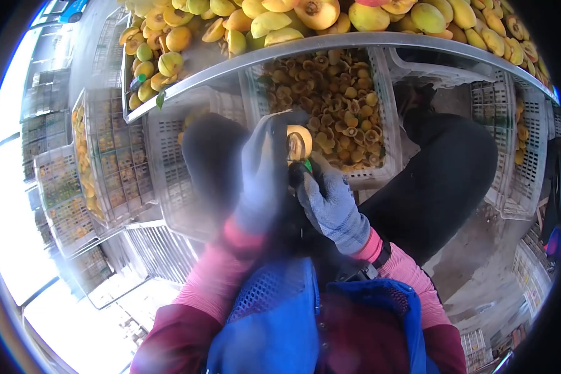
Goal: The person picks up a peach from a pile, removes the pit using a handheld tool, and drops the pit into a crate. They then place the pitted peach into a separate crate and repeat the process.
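My left hand (pixel 258 171), in a grey-blue work glove, is closed around a cut yellow fruit half (pixel 299 143). Its cut face shows a brownish oval pit or hollow in the middle; which of these I cannot tell. Just below the fruit, my right hand (pixel 338 212), gloved alike, grips a small tool with a green part (pixel 308 166). The tool's working end is hidden by the fruit and fingers. Both hands are close together above my lap, short of the metal table's rim (pixel 330 43).
Yellow and greenish fruit (pixel 427 19), much of it halved, is heaped on the table ahead. Beneath it, between my knees, a white crate (pixel 389 124) holds many small brownish cup-shaped pieces (pixel 330 112). More plastic crates (pixel 115 156) with fruit stand left, and another crate (pixel 523 156) right.
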Demonstrator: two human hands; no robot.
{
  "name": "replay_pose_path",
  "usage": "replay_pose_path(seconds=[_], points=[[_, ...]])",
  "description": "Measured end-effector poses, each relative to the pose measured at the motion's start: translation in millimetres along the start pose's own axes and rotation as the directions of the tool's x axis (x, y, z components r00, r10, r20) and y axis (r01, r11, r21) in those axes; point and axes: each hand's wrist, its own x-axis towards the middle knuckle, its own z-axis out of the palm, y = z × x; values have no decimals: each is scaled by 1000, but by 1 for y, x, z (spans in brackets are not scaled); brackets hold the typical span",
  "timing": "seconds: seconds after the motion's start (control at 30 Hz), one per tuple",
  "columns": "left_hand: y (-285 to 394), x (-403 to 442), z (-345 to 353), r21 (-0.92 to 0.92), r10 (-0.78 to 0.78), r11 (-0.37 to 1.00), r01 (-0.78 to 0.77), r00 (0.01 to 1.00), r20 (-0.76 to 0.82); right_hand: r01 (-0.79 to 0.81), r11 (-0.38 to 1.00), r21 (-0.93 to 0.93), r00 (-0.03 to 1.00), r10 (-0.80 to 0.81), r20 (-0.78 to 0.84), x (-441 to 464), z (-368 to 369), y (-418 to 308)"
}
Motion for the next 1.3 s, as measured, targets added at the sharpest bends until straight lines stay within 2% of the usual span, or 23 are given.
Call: replay_pose_path(seconds=[0.07,0.13,0.2,0.23,0.3,0.33,0.4,0.43,0.47,0.53,0.57,0.67,0.7,0.77,0.8,0.83,0.87,0.93,1.0,1.07,1.13,1.23,1.3], points=[[2,2,-8,103,103,988,-115,988,117,-20,996,-85,999,23,38,-4,-2,0],[2,2,-10,198,196,953,-231,964,179,-109,993,-39,988,113,103,-5,-6,-6],[-1,3,-12,281,276,896,-344,927,255,-85,992,-91,982,99,160,-11,-6,0],[-6,2,-13,160,177,962,-219,954,243,-82,993,-89,981,96,171,-13,-7,4],[-4,1,-15,180,72,976,-124,960,271,-86,995,-58,980,95,175,-16,-8,9],[-3,1,-16,192,20,978,-77,959,282,-138,988,74,977,124,171,-16,-9,7],[-16,-7,-7,397,196,887,-238,970,143,-268,863,428,961,210,179,-16,-9,-2],[-19,-11,-4,398,247,876,-271,963,112,-271,804,530,963,224,152,-15,-9,-5],[-19,-14,0,403,297,864,-304,952,81,-263,734,626,963,238,126,-14,-9,-7],[8,-17,8,201,300,930,-307,952,64,-133,776,617,982,189,-25,-3,-9,-9],[7,-14,4,260,412,867,-425,905,105,-87,674,734,986,163,-34,3,-10,-19],[20,-16,0,121,176,976,-182,983,57,-155,810,566,984,77,159,7,-33,-24],[18,-12,-4,156,336,922,-355,932,135,-50,870,491,996,4,94,8,-30,-26],[30,-8,-21,156,-106,985,68,964,244,-7,882,471,999,-11,36,11,-29,-25],[45,-6,-20,-47,-407,900,433,876,260,13,888,459,1000,-20,9,12,-28,-24],[30,-7,-22,149,-172,978,146,969,179,32,917,397,999,-31,-10,10,-26,-24],[2,-9,-24,355,91,924,-140,984,151,50,942,332,999,-43,-30,6,-25,-24],[-2,-11,-11,355,276,891,-284,958,72,103,975,199,994,-94,-52,-3,-19,-24],[6,-18,6,-102,58,993,-66,995,-84,201,979,13,978,-200,-62,-7,-13,-29],[5,-22,12,-132,32,990,-48,992,-118,309,924,-225,939,-334,-84,-7,-14,-39],[5,-23,13,-142,3,990,-20,993,-119,312,914,-260,934,-345,-93,-6,-13,-36],[-2,-24,14,-111,84,989,-98,989,-126,323,891,-318,925,-368,-93,-6,-11,-32],[-3,-26,21,-221,60,971,-96,984,-167,346,888,-304,912,-394,-113,-4,-9,-24]])
